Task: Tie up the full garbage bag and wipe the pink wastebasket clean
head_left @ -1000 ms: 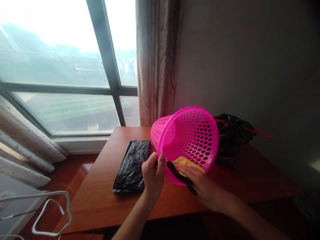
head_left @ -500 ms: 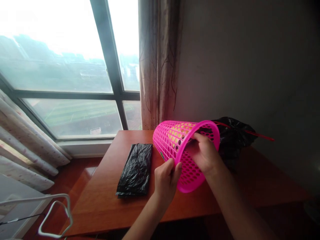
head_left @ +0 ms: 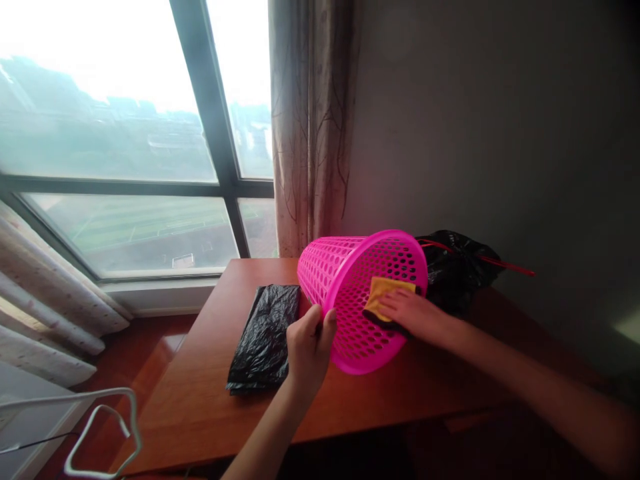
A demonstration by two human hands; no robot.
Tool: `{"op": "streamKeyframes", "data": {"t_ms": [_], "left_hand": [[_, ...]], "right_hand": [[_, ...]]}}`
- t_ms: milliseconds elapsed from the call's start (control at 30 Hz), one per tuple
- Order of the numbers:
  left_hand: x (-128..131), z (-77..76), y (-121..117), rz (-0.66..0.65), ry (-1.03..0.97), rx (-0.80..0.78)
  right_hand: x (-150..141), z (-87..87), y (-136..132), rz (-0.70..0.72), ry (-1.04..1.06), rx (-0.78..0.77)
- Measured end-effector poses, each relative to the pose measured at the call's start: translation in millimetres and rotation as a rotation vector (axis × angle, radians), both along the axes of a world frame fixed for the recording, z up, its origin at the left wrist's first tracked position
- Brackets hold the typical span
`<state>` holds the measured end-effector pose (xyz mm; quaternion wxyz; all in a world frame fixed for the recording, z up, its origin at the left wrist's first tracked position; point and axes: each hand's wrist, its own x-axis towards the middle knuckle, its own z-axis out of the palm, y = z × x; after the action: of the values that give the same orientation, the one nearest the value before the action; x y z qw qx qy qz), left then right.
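Head view: The pink basket (head_left: pixel 343 270) lies tilted over the table (head_left: pixel 200 400), mouth toward the near right; contact with the tabletop cannot be confirmed. The left hand (head_left: pixel 306 343) grips the near-left rim between thumb and fingers. The right hand (head_left: pixel 417 315) holds a yellow cloth (head_left: pixel 379 288) at the basket's mouth, fingers extended over it, thumb hidden. The step appears to be wiping the inside; continuing calls for a steady rim grip and cloth pressure. Left: folded black plastic (head_left: pixel 265 337). Far right: black bag (head_left: pixel 453 263), contents not visible.
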<state>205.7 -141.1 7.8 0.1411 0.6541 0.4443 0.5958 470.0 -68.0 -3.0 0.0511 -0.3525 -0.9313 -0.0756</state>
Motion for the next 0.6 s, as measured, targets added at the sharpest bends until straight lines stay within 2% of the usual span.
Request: {"op": "streamKeyframes", "data": {"t_ms": [67, 133, 233, 300, 367, 467, 567, 600], "left_hand": [[0.8, 3.3, 2.6, -0.022, 0.015, -0.035], [2.0, 7.3, 5.3, -0.034, 0.032, -0.07], [3.3, 12.6, 8.1, -0.06, 0.064, -0.086], [3.6, 14.2, 8.5, -0.062, 0.077, -0.072], [3.7, 13.9, 8.1, -0.041, 0.073, -0.052], [4.6, 11.6, 7.3, 0.007, 0.057, -0.022], [8.4, 9.5, 7.5, 0.026, 0.044, -0.006], [10.2, 9.0, 7.7, 0.024, 0.04, -0.004]], "right_hand": [[9.1, 19.9, 22.5, -0.021, -0.106, 0.259], [5.9, 46.6, 34.5, 0.05, -0.127, 0.439], [-7.7, 79.5, 36.6, 0.205, -0.133, 0.551], [-12.1, 85.6, 34.9, 0.229, -0.138, 0.571], [-9.5, 76.1, 33.8, 0.162, -0.14, 0.554], [-2.3, 40.2, 27.7, -0.049, -0.11, 0.42], [-12.7, 0.8, 7.5, -0.246, 0.006, 0.132], [-22.5, -8.3, -1.8, -0.258, 0.072, -0.002]]}}
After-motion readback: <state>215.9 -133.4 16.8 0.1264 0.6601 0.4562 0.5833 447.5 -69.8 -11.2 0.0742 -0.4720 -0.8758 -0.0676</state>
